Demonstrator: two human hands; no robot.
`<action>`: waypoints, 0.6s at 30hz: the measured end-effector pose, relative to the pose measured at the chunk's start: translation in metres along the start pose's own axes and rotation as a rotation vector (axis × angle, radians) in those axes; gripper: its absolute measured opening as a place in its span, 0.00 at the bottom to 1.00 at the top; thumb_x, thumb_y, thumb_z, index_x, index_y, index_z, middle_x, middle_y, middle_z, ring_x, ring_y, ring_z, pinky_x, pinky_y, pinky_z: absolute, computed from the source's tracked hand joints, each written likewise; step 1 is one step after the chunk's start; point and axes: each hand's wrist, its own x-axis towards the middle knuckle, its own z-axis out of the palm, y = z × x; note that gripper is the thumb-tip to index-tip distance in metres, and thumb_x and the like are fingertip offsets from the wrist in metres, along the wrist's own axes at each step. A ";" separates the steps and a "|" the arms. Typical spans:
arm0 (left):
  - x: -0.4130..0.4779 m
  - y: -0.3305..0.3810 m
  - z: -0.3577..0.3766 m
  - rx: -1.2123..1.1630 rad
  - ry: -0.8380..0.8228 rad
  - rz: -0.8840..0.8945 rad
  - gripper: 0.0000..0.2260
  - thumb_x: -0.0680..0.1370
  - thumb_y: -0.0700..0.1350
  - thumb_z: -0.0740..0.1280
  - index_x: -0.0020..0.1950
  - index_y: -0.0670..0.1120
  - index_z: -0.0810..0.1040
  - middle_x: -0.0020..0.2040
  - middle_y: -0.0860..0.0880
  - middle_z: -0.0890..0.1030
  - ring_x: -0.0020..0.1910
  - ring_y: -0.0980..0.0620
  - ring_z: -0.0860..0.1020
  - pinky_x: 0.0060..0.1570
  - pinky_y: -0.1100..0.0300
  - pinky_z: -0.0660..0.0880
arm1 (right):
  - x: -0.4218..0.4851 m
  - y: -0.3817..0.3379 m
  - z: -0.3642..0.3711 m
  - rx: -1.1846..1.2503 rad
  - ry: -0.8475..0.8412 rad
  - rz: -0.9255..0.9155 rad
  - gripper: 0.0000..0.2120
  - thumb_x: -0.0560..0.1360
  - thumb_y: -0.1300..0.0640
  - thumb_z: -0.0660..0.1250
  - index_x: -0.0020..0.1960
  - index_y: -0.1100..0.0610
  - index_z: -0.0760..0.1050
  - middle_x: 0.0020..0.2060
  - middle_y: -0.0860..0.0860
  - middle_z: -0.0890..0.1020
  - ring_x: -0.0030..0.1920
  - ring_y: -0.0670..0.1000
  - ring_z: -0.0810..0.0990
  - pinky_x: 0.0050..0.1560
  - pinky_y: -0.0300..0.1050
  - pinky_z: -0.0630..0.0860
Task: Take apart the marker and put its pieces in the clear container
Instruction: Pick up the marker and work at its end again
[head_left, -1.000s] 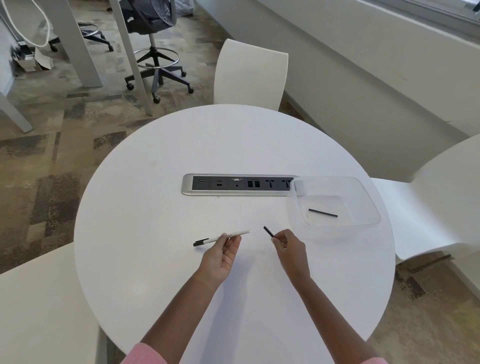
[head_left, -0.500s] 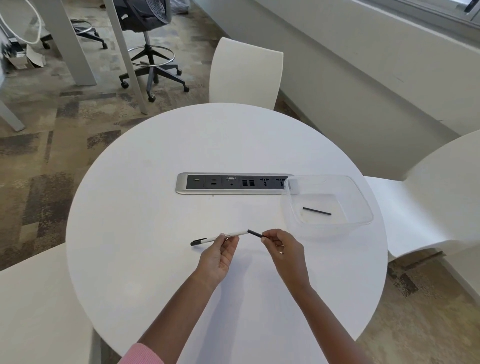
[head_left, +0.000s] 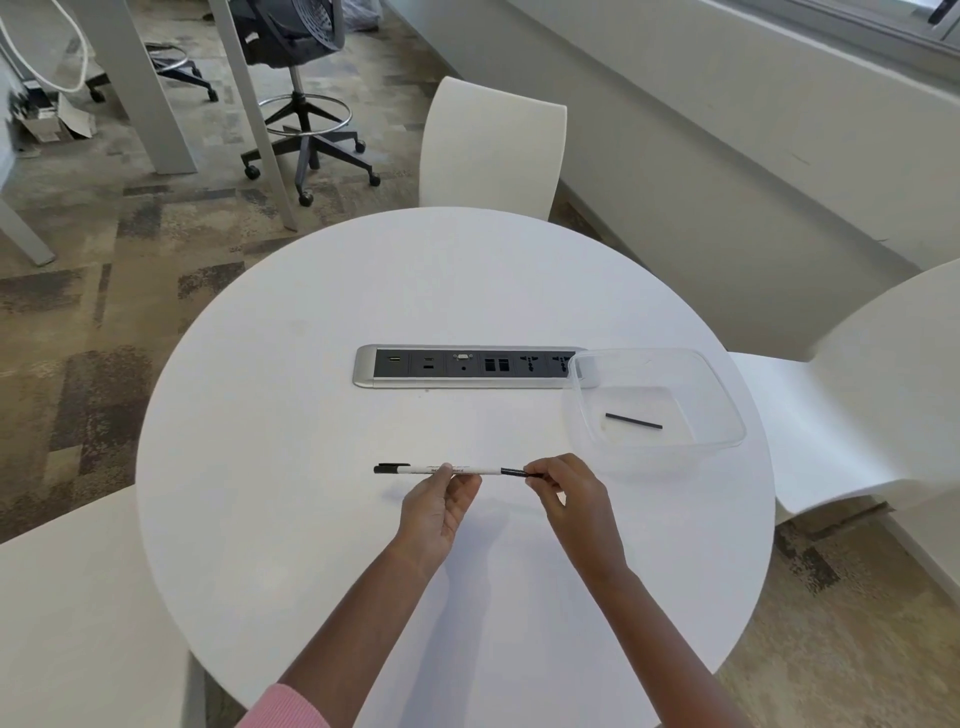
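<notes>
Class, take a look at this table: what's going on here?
A person's left hand holds a white marker above the round table, black cap on its left end. The right hand pinches a black piece at the marker's right end. One thin black rod lies in the clear container to the right.

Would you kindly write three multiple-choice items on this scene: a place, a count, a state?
1. The clear container stands: A. right of the power panel B. on a chair C. on the floor
2. Pieces in it: A. none B. one C. three
3. The right hand: A. rests flat B. pinches the marker by its black end C. grips the container

Answers: 1A, it overlaps the panel's right end; 2B, one black rod; 3B, it nips that end while the left hand holds the marker.
</notes>
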 end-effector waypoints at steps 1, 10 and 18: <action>0.000 0.000 0.000 0.021 -0.007 0.017 0.09 0.79 0.35 0.60 0.39 0.38 0.73 0.38 0.41 0.76 0.36 0.49 0.80 0.41 0.59 0.81 | 0.000 0.000 0.000 0.013 -0.009 0.000 0.05 0.72 0.68 0.67 0.45 0.62 0.79 0.41 0.56 0.80 0.42 0.53 0.79 0.46 0.43 0.77; -0.004 -0.008 0.003 0.133 -0.078 0.073 0.08 0.79 0.36 0.60 0.41 0.38 0.73 0.39 0.41 0.77 0.38 0.48 0.78 0.34 0.65 0.81 | 0.000 -0.002 0.007 0.232 -0.078 0.270 0.04 0.72 0.63 0.68 0.43 0.57 0.80 0.37 0.49 0.81 0.37 0.42 0.78 0.38 0.25 0.72; -0.006 -0.007 0.003 0.115 -0.108 0.087 0.05 0.77 0.35 0.63 0.41 0.39 0.75 0.39 0.44 0.77 0.40 0.49 0.79 0.34 0.65 0.81 | -0.006 -0.007 0.007 0.116 -0.040 0.116 0.05 0.71 0.66 0.68 0.47 0.61 0.79 0.40 0.53 0.82 0.41 0.50 0.79 0.42 0.30 0.72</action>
